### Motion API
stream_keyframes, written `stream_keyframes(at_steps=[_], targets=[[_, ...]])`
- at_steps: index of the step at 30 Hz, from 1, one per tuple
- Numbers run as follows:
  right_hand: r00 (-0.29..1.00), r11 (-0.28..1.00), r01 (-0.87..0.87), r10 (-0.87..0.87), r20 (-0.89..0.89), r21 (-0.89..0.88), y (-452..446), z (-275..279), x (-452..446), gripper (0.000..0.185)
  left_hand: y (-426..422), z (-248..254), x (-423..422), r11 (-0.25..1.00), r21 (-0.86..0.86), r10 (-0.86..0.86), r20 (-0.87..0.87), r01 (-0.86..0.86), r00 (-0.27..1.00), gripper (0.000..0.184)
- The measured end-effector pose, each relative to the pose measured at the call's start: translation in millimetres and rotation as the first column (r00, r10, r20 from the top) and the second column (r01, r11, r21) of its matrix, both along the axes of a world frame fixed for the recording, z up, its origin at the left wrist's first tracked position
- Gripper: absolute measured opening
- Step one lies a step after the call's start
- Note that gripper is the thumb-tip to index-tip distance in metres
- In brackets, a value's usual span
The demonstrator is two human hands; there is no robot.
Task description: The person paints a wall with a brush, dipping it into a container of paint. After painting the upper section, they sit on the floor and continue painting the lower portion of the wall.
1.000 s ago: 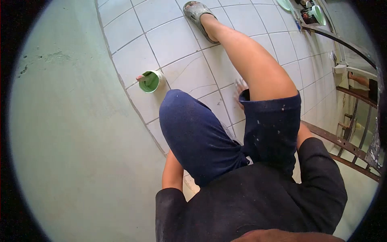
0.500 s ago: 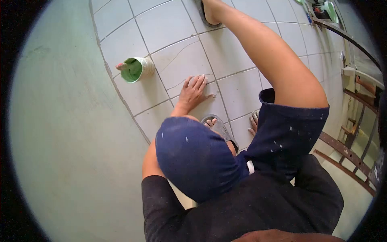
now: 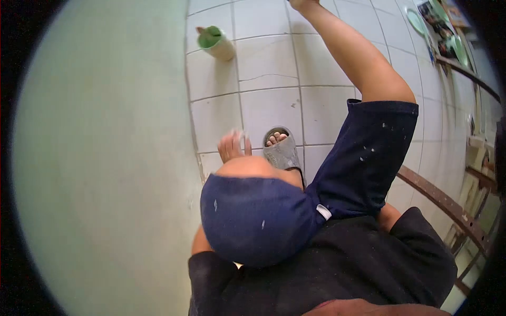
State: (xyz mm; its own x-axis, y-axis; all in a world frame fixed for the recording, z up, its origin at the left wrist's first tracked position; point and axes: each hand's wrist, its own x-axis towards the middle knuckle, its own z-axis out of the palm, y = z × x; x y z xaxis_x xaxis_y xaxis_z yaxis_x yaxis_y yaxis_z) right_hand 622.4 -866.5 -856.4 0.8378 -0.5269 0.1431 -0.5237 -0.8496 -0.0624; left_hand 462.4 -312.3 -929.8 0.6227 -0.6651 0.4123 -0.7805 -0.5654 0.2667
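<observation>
My left hand (image 3: 234, 146) is beyond my bent left knee, low over the floor tiles near the foot of the wall. Its fingers stretch forward, whitish at the tips and slightly blurred, and hold nothing I can see. Just to its right is my foot in a grey slipper (image 3: 284, 156). My right hand is hidden; only a bit of the right forearm (image 3: 389, 217) shows beside my thigh. Farther ahead stands a whitish tub (image 3: 223, 50), green inside, with the end of a tool poking over its rim.
A pale green wall (image 3: 105, 158) runs along my left. White floor tiles (image 3: 324, 110) have dark joints and a curved crack. On the right are brown metal frames (image 3: 443, 192) and, at upper right, green-rimmed items (image 3: 416, 21). My other leg extends forward.
My left hand has lifted from the cracked tile and drawn back toward my knee and the wall. My right fingers have gone out of sight. The view has shifted, with the tub now farther off.
</observation>
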Motion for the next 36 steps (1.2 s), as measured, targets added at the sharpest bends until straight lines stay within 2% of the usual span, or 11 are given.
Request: stream_keyframes(at_steps=[3,7,15,23,26,28,31,32,34,35,36], targets=[[1.000,1.000,-0.015,0.015,-0.004,0.001,10.7,7.4,-3.6,0.029,83.6,-40.1,-98.9,0.961,0.106,0.271,-0.150,-0.257,0.951,0.031],[0.998,0.998,-0.054,0.053,-0.024,-0.019,28.1,9.6,0.3,0.029,139.9,-63.3,-204.2,0.913,0.217,0.407,-0.464,-0.345,0.787,0.035],[0.994,0.995,-0.102,0.101,-0.048,-0.018,50.9,12.7,7.3,0.030,147.1,-56.0,-274.7,0.946,0.177,0.300,-0.792,-0.271,0.531,0.043],[0.990,0.991,-0.133,0.131,-0.060,-0.026,74.0,1.9,4.8,0.030,161.9,-46.0,-315.9,0.942,0.016,0.126,-0.942,-0.335,0.312,0.052],[0.989,0.989,-0.140,0.137,-0.056,-0.051,83.2,-10.5,7.6,0.031,177.4,-66.5,-323.2,0.902,-0.036,0.094,-0.956,-0.431,0.277,0.055],[0.990,0.988,-0.140,0.138,-0.037,-0.065,83.6,-14.2,2.1,0.031,200.1,-77.1,-332.4,0.809,-0.067,0.150,-0.937,-0.584,0.315,0.057],[0.990,0.987,-0.141,0.140,-0.009,-0.078,90.3,-18.0,-8.5,0.031,211.6,-95.4,-347.3,0.508,-0.213,0.272,-0.880,-0.835,0.390,0.050],[0.991,0.988,-0.132,0.133,0.008,-0.075,92.4,-18.5,-16.6,0.032,223.1,-98.5,-343.5,0.396,-0.276,0.322,-0.851,-0.876,0.414,0.047],[0.988,0.988,-0.129,0.135,0.070,-0.082,91.3,-24.9,-45.1,0.032,233.9,-97.0,-346.5,0.264,-0.347,0.368,-0.826,-0.900,0.427,0.045],[0.984,0.989,-0.126,0.135,0.117,-0.078,98.0,-29.8,-67.1,0.032,238.3,-93.3,-338.3,0.541,-0.162,0.628,-0.576,-0.826,0.524,0.048],[0.973,0.989,-0.117,0.132,0.187,-0.087,101.3,-36.5,-98.9,0.032,236.6,-87.5,-336.9,0.678,0.138,0.730,-0.249,-0.722,0.637,0.050]])
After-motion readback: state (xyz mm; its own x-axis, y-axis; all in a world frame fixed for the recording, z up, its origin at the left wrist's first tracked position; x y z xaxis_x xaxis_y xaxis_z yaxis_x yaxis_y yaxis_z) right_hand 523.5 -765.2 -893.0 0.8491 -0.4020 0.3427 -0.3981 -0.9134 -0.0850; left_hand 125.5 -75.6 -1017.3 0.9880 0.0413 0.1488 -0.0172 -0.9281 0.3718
